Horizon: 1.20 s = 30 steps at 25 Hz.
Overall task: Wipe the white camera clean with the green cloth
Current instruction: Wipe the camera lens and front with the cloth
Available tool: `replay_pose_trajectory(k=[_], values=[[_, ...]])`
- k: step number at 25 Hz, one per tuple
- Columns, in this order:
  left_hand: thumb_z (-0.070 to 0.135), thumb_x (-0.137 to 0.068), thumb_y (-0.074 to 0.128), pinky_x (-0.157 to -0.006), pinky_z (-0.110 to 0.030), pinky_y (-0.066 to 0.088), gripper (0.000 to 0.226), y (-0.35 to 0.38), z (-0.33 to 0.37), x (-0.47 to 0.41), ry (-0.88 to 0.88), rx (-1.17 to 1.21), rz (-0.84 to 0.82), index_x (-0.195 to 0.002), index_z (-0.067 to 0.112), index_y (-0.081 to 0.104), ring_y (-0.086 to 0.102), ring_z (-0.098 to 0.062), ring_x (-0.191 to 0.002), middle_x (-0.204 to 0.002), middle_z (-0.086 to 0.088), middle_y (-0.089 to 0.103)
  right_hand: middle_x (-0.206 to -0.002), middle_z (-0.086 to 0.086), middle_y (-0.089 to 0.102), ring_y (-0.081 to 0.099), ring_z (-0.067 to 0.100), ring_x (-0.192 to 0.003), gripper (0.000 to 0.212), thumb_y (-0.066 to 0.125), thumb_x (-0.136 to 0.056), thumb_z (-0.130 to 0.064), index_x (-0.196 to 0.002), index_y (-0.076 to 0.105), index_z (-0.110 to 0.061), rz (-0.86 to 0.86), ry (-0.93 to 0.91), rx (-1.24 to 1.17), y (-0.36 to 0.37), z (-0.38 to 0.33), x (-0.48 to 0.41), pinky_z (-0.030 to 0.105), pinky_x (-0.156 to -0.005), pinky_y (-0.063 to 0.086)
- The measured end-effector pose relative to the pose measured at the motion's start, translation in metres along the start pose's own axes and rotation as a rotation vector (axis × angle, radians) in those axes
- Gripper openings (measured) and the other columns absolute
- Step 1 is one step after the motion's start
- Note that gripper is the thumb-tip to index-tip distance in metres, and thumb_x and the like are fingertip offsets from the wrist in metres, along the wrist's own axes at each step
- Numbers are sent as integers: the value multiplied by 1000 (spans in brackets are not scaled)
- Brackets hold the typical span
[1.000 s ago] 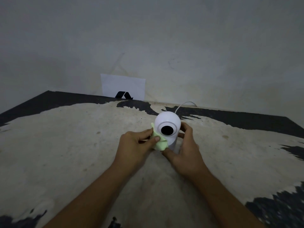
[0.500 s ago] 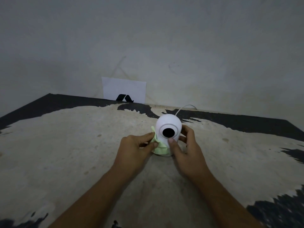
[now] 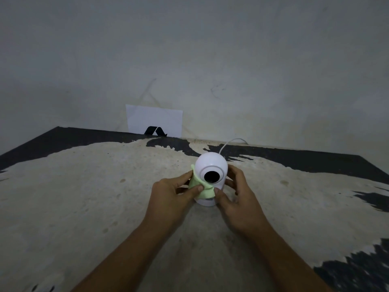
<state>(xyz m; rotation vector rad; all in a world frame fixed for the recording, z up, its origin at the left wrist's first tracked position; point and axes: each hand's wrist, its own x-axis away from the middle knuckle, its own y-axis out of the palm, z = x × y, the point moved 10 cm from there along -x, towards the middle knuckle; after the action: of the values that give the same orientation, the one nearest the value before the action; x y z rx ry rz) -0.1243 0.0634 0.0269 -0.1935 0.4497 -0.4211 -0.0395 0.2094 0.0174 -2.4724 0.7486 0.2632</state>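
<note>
Camera [image 3: 211, 165] stands upright on the table [image 3: 84, 186], in the middle. The left hand [image 3: 171, 196] pinches the cloth [image 3: 200, 187] against its left side, and the right hand [image 3: 237, 199] is closed around its right side and base. To wipe well, I think the right hand should keep it steady while the cloth rubs gently near the lens [image 3: 211, 176].

Camera [image 3: 211, 165] btwn hands; cloth [image 3: 200, 187] on its left.

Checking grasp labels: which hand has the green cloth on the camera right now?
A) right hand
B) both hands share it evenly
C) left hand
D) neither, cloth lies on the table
C: the left hand pinches the green cloth against the lower left front of the white camera, below the lens, while the right hand steadies the camera's body from the other side.
</note>
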Motion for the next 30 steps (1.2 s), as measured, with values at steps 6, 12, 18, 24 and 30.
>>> replay_pose_trajectory(k=[6,12,18,24,30], values=[[19,-78,70,-88,-13,48,45,-10,23,-3,183,-30,149,-122,19,60,61,6,-101,-119,8,62,-136,-16,49,45,3,-120,54,63,-85,-35,-130,34,-38,13,13,14,-1,3,0,26,-95,40],[21,-81,67,-91,-13,46,47,-1,10,-4,146,-10,70,-127,24,55,57,9,-107,-124,11,60,-134,-15,51,47,4,-120,52,64,-85,-35,-128,35,-39,10,14,10,-1,5,-1,27,-95,43],[18,-90,55,-95,-4,35,44,5,31,-10,229,-25,-35,-132,24,45,42,15,-119,-131,20,46,-134,-16,51,47,6,-123,51,64,-84,-36,-127,36,-40,11,9,18,-2,4,0,33,-99,44],[22,-98,39,-90,-4,38,33,16,27,-41,153,-52,-260,-125,34,54,50,12,-113,-124,18,59,-134,-18,49,45,3,-122,54,64,-85,-36,-130,34,-39,24,12,19,-1,4,0,29,-100,40],[20,-98,36,-98,-9,37,35,23,37,-44,193,-83,-263,-129,26,53,47,9,-117,-126,17,56,-129,-22,50,46,5,-123,53,65,-83,-40,-127,34,-44,40,12,14,-1,4,0,43,-104,42]])
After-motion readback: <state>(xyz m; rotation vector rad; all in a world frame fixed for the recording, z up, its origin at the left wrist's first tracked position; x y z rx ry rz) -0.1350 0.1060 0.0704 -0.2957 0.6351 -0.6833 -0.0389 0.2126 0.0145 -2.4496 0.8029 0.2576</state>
